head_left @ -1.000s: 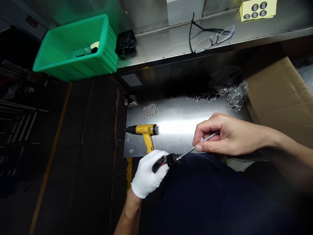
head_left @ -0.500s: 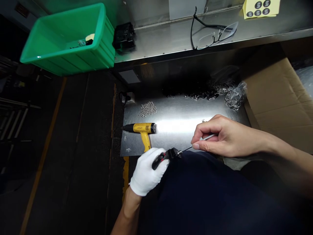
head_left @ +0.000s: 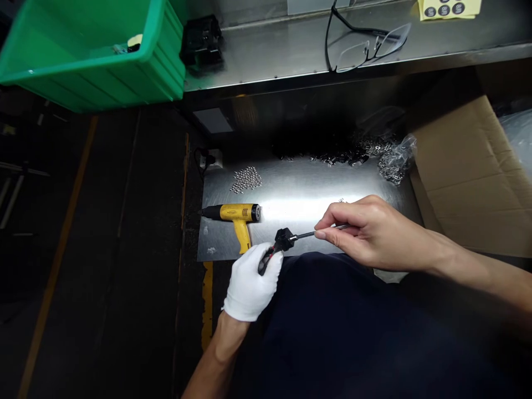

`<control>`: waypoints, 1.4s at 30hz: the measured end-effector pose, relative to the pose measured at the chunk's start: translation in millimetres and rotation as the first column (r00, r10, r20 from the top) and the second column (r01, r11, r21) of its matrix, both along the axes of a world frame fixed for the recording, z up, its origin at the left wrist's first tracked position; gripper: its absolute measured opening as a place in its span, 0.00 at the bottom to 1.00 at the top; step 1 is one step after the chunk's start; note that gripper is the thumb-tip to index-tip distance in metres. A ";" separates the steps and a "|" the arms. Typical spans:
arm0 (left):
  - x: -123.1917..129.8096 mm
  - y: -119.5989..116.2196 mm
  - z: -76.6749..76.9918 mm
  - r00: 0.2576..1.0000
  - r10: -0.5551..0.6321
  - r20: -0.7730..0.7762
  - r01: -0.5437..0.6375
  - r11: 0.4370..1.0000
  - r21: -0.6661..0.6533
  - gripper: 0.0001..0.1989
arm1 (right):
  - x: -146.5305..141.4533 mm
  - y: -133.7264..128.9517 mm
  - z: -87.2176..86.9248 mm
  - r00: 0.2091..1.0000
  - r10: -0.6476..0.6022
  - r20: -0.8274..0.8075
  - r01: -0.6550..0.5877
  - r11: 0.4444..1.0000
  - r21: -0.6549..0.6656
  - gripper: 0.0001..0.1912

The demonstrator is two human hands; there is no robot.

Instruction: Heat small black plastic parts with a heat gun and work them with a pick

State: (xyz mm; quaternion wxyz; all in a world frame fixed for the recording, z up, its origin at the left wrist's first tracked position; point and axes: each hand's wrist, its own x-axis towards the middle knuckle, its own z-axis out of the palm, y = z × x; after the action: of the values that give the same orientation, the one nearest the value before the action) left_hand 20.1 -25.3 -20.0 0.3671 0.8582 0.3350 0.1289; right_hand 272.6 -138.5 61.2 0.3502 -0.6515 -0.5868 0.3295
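Observation:
My left hand [head_left: 251, 284], in a white glove, is closed around a small black part [head_left: 285, 238] with a bit of red showing near the fingers. Between thumb and fingers, my bare right hand [head_left: 363, 230] pinches a thin metal rod [head_left: 306, 234]. The rod's far end meets a small silver piece [head_left: 293, 238] at the right side of the black part. What kind of part it is I cannot make out. Just beyond my left hand lies a yellow heat gun [head_left: 239, 213], its black nozzle pointing left.
Small silver pieces [head_left: 246, 179] lie grouped on the metal table [head_left: 282, 194]. Dark and shiny parts [head_left: 332, 158] and a clear bag of metal pieces [head_left: 394, 163] are at the back. A cardboard box [head_left: 469, 177] stands right. The shelf above holds a green bin [head_left: 95, 77] and eyeglasses [head_left: 366, 52].
The black part has turned and risen slightly toward the table. My right hand has shifted a little left, and the rod now lies flatter. The whole view has shifted slightly.

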 end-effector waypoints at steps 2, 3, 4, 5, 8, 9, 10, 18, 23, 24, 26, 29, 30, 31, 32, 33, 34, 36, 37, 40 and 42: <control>0.5 -2.0 -1.2 1.000 0.021 -0.004 -0.021 1.000 0.001 0.08 | -3.2 -1.1 -1.6 1.000 -0.022 0.017 0.022 1.000 0.015 0.04; 0.6 -2.8 -1.7 0.999 0.034 -0.007 -0.034 0.999 0.004 0.08 | -4.9 -1.5 -2.4 0.999 -0.038 0.027 0.038 0.999 0.026 0.04; 0.9 -3.5 -1.9 0.999 0.046 -0.011 -0.046 0.999 0.007 0.08 | -6.7 -1.8 -3.2 0.998 -0.057 0.035 0.056 0.998 0.038 0.04; 1.1 -4.2 -1.9 0.998 0.058 -0.016 -0.058 0.998 0.011 0.09 | -8.4 -2.0 -4.0 0.996 -0.076 0.038 0.074 0.996 0.049 0.04; 2.5 -6.3 -0.4 0.996 0.084 -0.021 -0.084 0.996 0.015 0.09 | -13.6 -2.6 -6.3 0.992 -0.123 0.041 0.120 0.990 0.075 0.04; 3.2 -6.9 0.4 0.996 0.090 -0.021 -0.090 0.996 0.015 0.09 | -15.2 -2.8 -6.9 0.990 -0.134 0.041 0.130 0.988 0.082 0.04; 3.9 -7.6 1.3 0.995 0.097 -0.023 -0.096 0.995 0.014 0.09 | -16.8 -3.1 -7.4 0.989 -0.144 0.043 0.140 0.986 0.087 0.04; 7.3 -13.8 1.9 0.987 0.160 -0.015 -0.159 0.987 0.037 0.12 | -29.7 -7.5 -8.9 0.966 -0.257 0.041 0.250 0.960 0.125 0.05; 8.7 -19.5 2.5 0.980 0.199 -0.008 -0.199 0.980 0.020 0.12 | -35.9 -13.5 -11.4 0.951 -0.310 0.020 0.304 0.942 0.142 0.06; 9.6 -20.4 3.2 0.979 0.205 -0.008 -0.205 0.979 0.015 0.12 | -37.3 -14.4 -12.1 0.947 -0.320 0.017 0.315 0.939 0.138 0.06; 12.2 -22.0 4.5 0.976 0.217 -0.004 -0.217 0.976 0.006 0.13 | -40.7 -15.4 -13.9 0.941 -0.337 0.020 0.331 0.933 0.140 0.06; 16.9 -24.7 5.6 0.964 0.264 0.014 -0.264 0.964 -0.022 0.15 | -47.7 -15.4 -17.7 0.922 -0.385 0.027 0.372 0.904 0.211 0.04; 18.2 -25.7 5.7 0.959 0.283 0.021 -0.282 0.959 -0.031 0.15 | -50.0 -15.3 -19.1 0.915 -0.402 0.024 0.386 0.893 0.232 0.03; 19.1 -26.5 5.5 0.955 0.295 0.026 -0.294 0.955 -0.034 0.15 | -51.9 -15.3 -20.3 0.911 -0.412 0.018 0.396 0.886 0.242 0.02; 19.5 -27.1 5.3 0.954 0.300 0.029 -0.299 0.954 -0.033 0.15 | -53.4 -15.5 -21.4 0.909 -0.416 0.009 0.402 0.884 0.239 0.02; 19.5 -27.5 4.9 0.954 0.297 0.031 -0.296 0.955 -0.027 0.14 | -54.3 -15.7 -22.1 0.911 -0.412 -0.001 0.402 0.887 0.226 0.02; 19.1 -27.7 4.5 0.957 0.290 0.031 -0.289 0.957 -0.022 0.13 | -54.7 -15.9 -22.5 0.913 -0.409 -0.010 0.401 0.891 0.214 0.02; 17.6 -27.5 3.5 0.961 0.275 0.037 -0.275 0.961 -0.011 0.12 | -54.1 -16.6 -21.9 0.912 -0.409 -0.024 0.406 0.892 0.199 0.02; 16.7 -27.3 2.9 0.962 0.268 0.045 -0.268 0.963 -0.008 0.12 | -53.2 -17.1 -20.8 0.911 -0.412 -0.033 0.410 0.892 0.191 0.02; 13.6 -26.2 1.1 0.970 0.234 0.067 -0.235 0.972 0.010 0.11 | -48.5 -19.3 -14.9 0.913 -0.405 -0.055 0.408 0.900 0.150 0.04; 10.9 -25.0 0.2 0.978 0.195 0.074 -0.198 0.980 0.034 0.10 | -43.7 -21.4 -9.9 0.919 -0.387 -0.076 0.393 0.914 0.100 0.06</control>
State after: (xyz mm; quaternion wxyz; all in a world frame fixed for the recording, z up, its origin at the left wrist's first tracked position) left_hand 31.0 -50.2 -19.8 0.3462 0.8231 0.4024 0.2018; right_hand 228.9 -159.9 51.3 0.4612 -0.7252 -0.4532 0.2369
